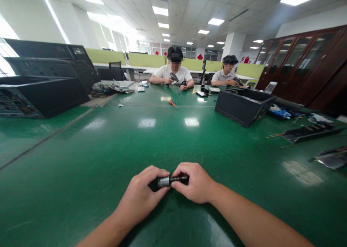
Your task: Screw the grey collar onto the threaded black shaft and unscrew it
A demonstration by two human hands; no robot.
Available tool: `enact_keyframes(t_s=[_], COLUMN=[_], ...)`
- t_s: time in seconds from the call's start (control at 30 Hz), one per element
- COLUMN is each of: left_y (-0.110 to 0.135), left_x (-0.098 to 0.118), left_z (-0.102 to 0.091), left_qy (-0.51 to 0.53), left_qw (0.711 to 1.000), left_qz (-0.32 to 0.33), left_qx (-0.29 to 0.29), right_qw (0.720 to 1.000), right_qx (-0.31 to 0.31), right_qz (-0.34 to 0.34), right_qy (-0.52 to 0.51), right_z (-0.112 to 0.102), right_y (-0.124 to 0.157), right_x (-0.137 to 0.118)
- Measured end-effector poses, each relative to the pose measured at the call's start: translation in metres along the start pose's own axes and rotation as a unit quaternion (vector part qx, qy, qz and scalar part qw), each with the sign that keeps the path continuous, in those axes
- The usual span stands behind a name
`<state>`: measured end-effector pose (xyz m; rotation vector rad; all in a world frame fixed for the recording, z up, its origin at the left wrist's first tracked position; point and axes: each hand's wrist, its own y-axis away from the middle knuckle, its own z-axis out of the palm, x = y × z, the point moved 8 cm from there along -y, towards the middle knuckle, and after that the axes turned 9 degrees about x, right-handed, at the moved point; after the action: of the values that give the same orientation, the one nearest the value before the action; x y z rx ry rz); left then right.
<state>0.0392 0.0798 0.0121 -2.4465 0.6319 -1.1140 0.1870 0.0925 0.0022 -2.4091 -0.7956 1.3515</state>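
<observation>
Green tbl (168,142), metal part (164,182) btwn L hand (142,191), R hand (199,185)

Left hand (142,193): seen bare, smoothly rounded across the back
Right hand (199,185): likewise uncovered, the knuckles softly rounded
Thumbs (162,193): left bare, blunt at the tips
Left forearm (104,230): worn bare, cut off by the lower edge of view
Right forearm (252,214): also exposed, shown at greater length, slimmed toward the wrist

An open-plan office, by its yellow-green desk partitions (105,56), ceiling panel lights (160,11) and glass-doored wooden cabinets (301,59).
</observation>
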Motion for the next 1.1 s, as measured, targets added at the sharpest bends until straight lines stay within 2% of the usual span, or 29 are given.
enact_keyframes(t_s=[1.1], left_y=[-0.0011], left_x=[0.0008], left_z=[-0.0032], left_qy=[-0.013], left_qw=[1.0], left_qz=[0.006], left_qx=[0.016], right_qw=[1.0], right_qx=[0.006], right_qz=[0.007], right_qy=[-0.001], right_z=[-0.0014], right_y=[-0.0004], right_x=[0.0005])
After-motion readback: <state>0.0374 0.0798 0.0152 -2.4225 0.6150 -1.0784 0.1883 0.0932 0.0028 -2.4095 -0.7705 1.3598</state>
